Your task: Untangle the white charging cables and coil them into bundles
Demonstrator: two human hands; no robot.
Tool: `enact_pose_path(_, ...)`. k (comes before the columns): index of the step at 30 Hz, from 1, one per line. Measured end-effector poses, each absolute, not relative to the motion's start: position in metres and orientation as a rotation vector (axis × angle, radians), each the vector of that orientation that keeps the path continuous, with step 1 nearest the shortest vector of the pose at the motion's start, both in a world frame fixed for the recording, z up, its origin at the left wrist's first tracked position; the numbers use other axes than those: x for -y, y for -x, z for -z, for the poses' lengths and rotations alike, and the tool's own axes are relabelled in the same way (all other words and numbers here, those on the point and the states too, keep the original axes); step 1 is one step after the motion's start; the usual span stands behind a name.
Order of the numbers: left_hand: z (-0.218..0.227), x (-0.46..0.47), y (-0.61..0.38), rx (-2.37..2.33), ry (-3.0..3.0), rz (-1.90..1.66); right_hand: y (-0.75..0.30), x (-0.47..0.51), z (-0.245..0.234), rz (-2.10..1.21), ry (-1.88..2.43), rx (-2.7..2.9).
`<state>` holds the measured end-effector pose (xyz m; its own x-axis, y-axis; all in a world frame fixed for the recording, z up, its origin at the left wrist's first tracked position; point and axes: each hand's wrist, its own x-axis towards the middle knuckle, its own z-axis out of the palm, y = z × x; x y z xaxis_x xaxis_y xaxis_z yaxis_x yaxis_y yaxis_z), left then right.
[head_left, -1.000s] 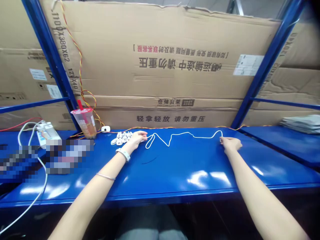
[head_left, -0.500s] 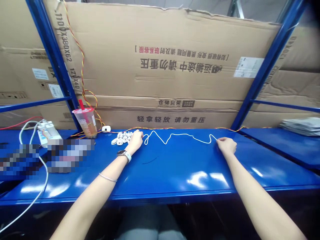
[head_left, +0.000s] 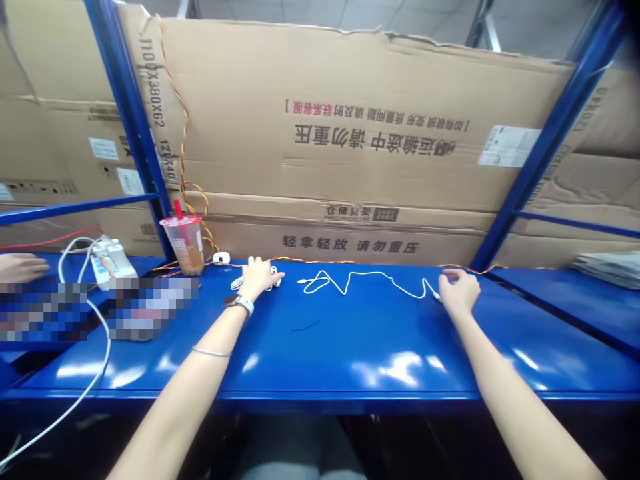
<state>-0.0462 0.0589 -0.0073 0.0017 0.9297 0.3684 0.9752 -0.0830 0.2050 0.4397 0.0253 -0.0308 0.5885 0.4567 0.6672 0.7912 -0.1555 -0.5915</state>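
Observation:
A white charging cable [head_left: 370, 273] lies in loose zigzags on the blue shelf top [head_left: 330, 353], its left plug free on the surface. By its right end is my right hand [head_left: 460, 291], thumb and forefinger apart, with nothing visible between them. My left hand [head_left: 257, 277] covers a group of coiled white cables [head_left: 237, 283], fingers spread and thumb stretched out to the right. Most of those coils are hidden beneath it, and whether the fingertips touch them is unclear. A smartwatch [head_left: 239, 303] and a thin bracelet are on my left arm.
A drink cup [head_left: 185, 245] with a red straw stands at the back left, near a white power strip [head_left: 114, 264]. Another person's hand [head_left: 23, 268] shows at the far left. Cardboard [head_left: 350, 180] walls the back; flat packets [head_left: 610, 267] lie at right.
Both hands have let go of the cable, which now rests on the shelf. My left hand has shifted left over the coils. Another person's hand has appeared at far left.

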Motion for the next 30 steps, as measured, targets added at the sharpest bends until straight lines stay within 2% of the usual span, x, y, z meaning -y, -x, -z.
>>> enact_pose_path(7, 0.012, -0.050, 0.023, 1.930, 2.213, 0.523, -0.385, -0.025, 0.017, 0.426, 1.608, 1.201)
enact_pose_path(11, 0.010, -0.052, 0.024, 1.965, 2.270, 0.771, -0.330, -0.022, 0.003, 0.312, 1.361, 1.319)
enact_pose_path(14, -0.001, -0.053, 0.029, 2.090, 2.407, 1.123, -0.279, -0.021, -0.006, 0.033, 1.251, 1.424)
enact_pose_path(19, -0.017, -0.043, 0.025, 2.084, 3.047, 1.859, -0.204, -0.019, -0.008, -0.889, 1.141, 1.555)
enact_pose_path(22, -0.018, -0.030, 0.015, 1.764, 3.454, 2.151, -0.179, -0.012, -0.006, -1.018, 0.971, 1.583)
enact_pose_path(25, -0.019, -0.018, 0.006, 1.637, 3.616, 2.143, -0.173, -0.004, -0.005, -0.964, 0.897, 1.578)
enact_pose_path(30, -0.021, -0.007, 0.000, 1.643, 3.743, 1.833, -0.184, -0.001, 0.000, -0.830, 0.917, 1.597)
